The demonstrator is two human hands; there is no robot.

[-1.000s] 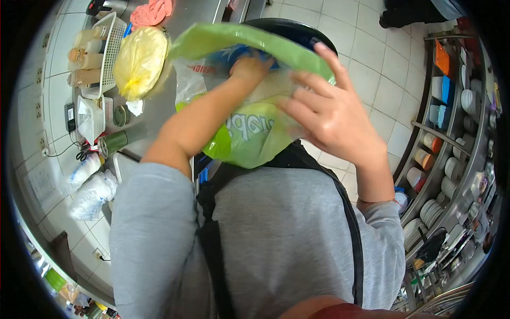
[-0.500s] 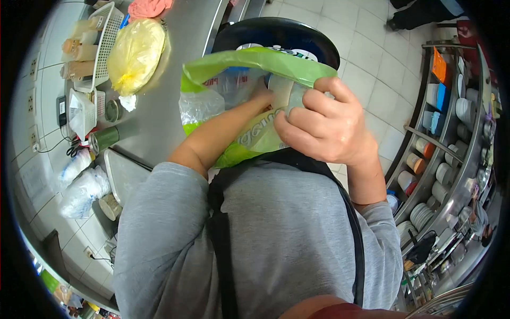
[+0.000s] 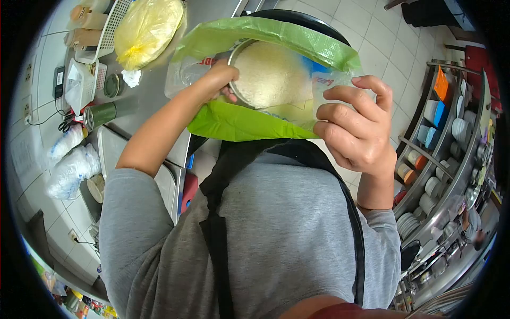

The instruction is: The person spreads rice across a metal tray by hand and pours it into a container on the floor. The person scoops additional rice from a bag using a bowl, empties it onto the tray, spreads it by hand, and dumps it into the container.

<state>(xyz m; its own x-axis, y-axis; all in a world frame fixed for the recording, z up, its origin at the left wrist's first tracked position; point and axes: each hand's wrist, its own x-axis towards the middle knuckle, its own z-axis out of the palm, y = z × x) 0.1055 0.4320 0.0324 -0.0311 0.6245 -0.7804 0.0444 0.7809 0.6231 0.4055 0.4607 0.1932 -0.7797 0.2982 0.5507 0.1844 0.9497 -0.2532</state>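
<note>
A green and clear plastic bag (image 3: 239,123) is spread wide at its mouth in front of my chest. My left hand (image 3: 220,81) reaches inside and grips the left rim of a round container (image 3: 273,74). Pale, fine-grained contents show in that container, beside a blue patch at its right. At the bag's right edge my right hand (image 3: 357,121) has its fingers curled on the film, with the index finger raised apart. Behind the bag, the dark rim of a large round tub (image 3: 300,17) shows.
On the left, a steel counter (image 3: 199,16) bears a tied yellow bag (image 3: 149,32), a white basket (image 3: 112,29), a green jar (image 3: 101,114) and a tray (image 3: 114,146). Shelves with dishes (image 3: 461,130) stand at the right. A person's dark-clothed leg (image 3: 427,13) is at the top right.
The round container has come into clear view in the bag's mouth, gripped by my left hand, which has moved left. The bag's mouth is wider, and my right hand has shifted right with its fingers less tightly curled.
</note>
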